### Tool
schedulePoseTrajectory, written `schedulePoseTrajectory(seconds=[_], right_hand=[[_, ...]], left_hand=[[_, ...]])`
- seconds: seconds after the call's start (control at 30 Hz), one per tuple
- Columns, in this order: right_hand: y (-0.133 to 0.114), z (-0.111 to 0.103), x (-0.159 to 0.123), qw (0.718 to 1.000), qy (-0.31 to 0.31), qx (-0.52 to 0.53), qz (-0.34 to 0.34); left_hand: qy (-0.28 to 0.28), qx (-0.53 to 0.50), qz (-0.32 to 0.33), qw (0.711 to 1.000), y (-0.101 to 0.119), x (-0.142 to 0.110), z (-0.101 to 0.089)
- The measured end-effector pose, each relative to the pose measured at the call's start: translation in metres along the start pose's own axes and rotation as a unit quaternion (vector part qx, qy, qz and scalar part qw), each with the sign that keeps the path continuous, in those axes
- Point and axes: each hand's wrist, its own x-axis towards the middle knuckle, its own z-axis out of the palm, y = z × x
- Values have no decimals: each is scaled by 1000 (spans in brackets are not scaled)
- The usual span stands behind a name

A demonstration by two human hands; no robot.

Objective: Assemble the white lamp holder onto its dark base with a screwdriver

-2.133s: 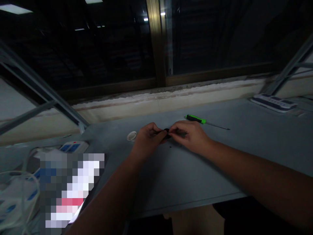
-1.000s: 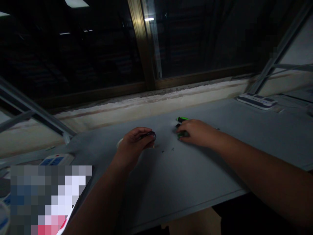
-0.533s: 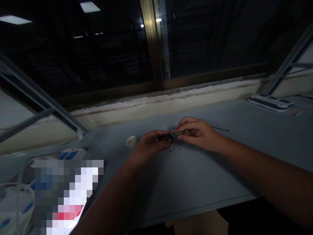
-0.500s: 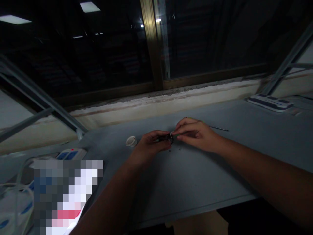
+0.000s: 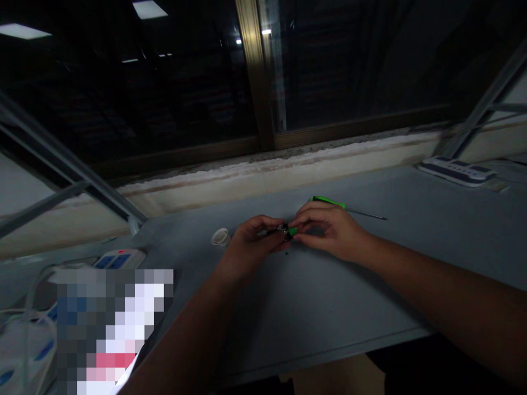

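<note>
My left hand is closed around a small dark object with shiny metal bits; its exact kind is too small and dim to tell. At the right end of this object shows a bright green part. My right hand pinches at that green part with thumb and fingertips, so the two hands nearly meet. Behind my right hand lies a screwdriver with a green handle, its shaft pointing right. Left of my left hand stands a small white round cup-like piece. Tiny dark bits lie just below the hands.
White power strips with blue sockets and cables are at the left, beside a blurred-out bright panel. Another power strip lies at the far right. Metal frame legs and a dark window stand behind the grey table.
A thin pale curved strand at my right fingertips is no longer visible. The green part now shows between my hands. My right hand has shifted slightly, uncovering the screwdriver's green handle.
</note>
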Motion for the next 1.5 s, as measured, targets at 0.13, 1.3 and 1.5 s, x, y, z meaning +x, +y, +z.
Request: schedulePoseTrajectory(seconds=[0.13, 1.3, 1.5], right_hand=[[0, 5, 0, 999, 6, 40, 27], [1, 51, 39, 926, -253, -279, 31], [4, 29, 48, 921, -236, -303, 61]], left_hand=[[3, -11, -5, 1000, -1, 0, 0], [267, -45, 124, 955, 33, 7, -43], [213, -56, 101, 970, 25, 5, -38]])
